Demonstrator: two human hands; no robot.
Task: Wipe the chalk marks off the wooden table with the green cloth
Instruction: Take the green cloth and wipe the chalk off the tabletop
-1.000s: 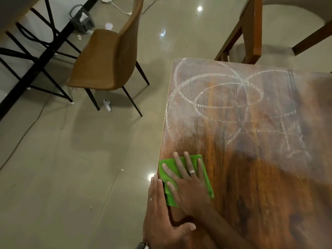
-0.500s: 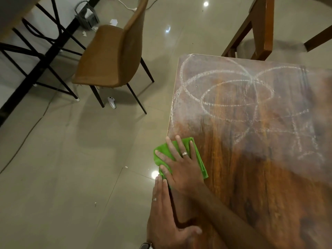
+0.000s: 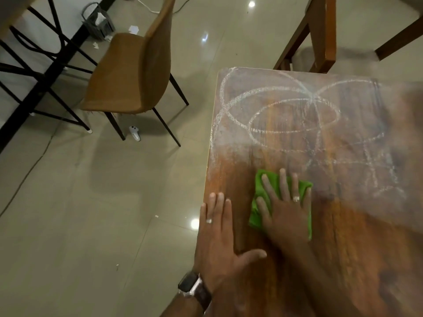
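My right hand [image 3: 286,209] lay flat, fingers spread, pressing the green cloth [image 3: 259,195] under the palm onto the wooden table [image 3: 343,259]. Left hand [image 3: 217,243] lay flat, empty, at the table's left edge. Chalk marks [image 3: 293,115] lay just beyond the cloth.

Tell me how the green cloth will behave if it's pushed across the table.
The green cloth looks soft and floppy, so it may bunch at its wrinkled edges. Pressed flat under the right hand, it should probably slide easily over the smooth wooden table.
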